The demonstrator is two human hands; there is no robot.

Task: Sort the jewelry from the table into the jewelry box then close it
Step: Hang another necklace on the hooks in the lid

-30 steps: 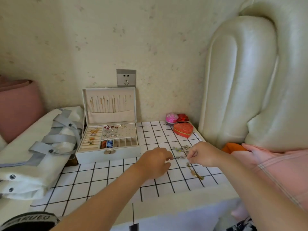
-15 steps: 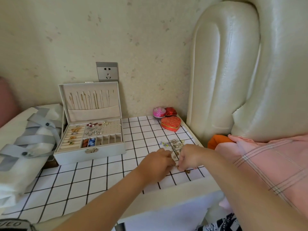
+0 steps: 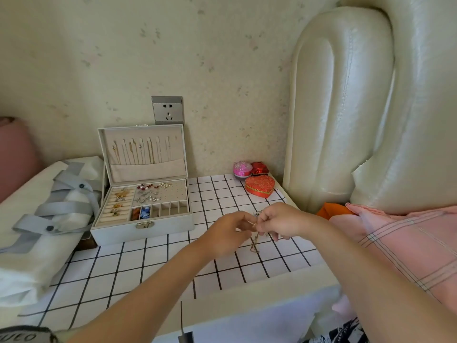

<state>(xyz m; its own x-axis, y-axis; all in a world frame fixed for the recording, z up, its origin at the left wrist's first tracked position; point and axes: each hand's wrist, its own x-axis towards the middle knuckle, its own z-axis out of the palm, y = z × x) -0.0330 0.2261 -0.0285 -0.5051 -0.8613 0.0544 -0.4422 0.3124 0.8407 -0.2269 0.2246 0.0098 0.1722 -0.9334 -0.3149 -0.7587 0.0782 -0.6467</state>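
partly done, i judge: the box (image 3: pixel 118 231), well left of the left hand (image 3: pixel 228 235), stands open with jewelry (image 3: pixel 148 194) in it, while that hand and the right hand (image 3: pixel 282 222) both pinch a chain (image 3: pixel 254 243) dangling between them, not yet stowed, lid unclosed.

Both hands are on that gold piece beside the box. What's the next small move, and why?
Probably lift the gold chain fully clear and carry it left to the jewelry box. The left hand and right hand both pinch its top, its tail hangs down toward the table, and the box's lid stands open.
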